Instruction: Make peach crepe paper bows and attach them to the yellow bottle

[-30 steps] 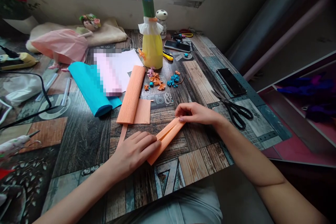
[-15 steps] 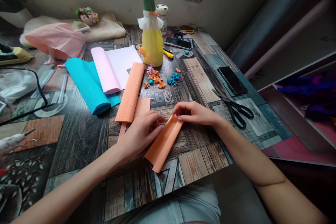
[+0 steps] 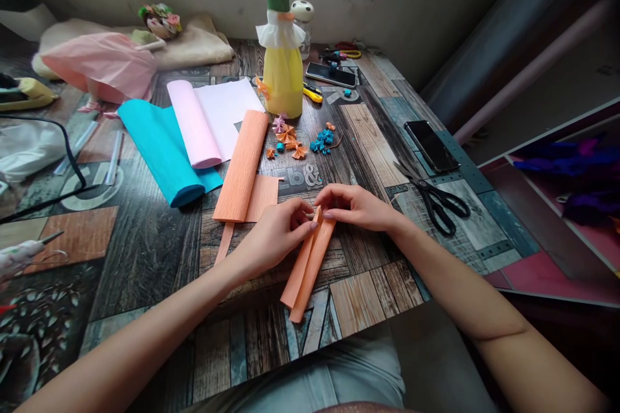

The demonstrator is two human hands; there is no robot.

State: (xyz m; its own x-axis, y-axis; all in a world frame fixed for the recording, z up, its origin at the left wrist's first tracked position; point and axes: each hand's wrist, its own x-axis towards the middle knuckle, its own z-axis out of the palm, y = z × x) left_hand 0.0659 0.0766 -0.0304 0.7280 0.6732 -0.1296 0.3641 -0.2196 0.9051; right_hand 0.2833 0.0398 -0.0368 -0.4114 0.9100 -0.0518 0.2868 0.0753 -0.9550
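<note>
Both hands pinch the far end of an orange crepe paper strip (image 3: 307, 271), whose two long edges are folded in toward its middle. My left hand (image 3: 281, 232) has thumb and fingers closed on the left fold. On the right fold, my right hand (image 3: 356, 206) grips with thumb and bent fingers. The strip's near end lies slanted over the table, close to its front edge. Just left of the hands rests a roll of orange crepe paper (image 3: 241, 164) with a loose flap, and a narrow orange strip (image 3: 225, 242) sticks out below it.
Black scissors (image 3: 436, 200) lie right of my hands, below a phone (image 3: 431, 145). Beyond are small paper flowers (image 3: 290, 139) and a bottle dressed in yellow paper (image 3: 283, 80). Blue (image 3: 159, 151) and pink (image 3: 194, 126) paper rolls and a glue gun (image 3: 22, 261) are left.
My left hand has moved right, folding the strip's left edge inward. The strip is now narrower, with both folds close together. My right hand keeps its hold.
</note>
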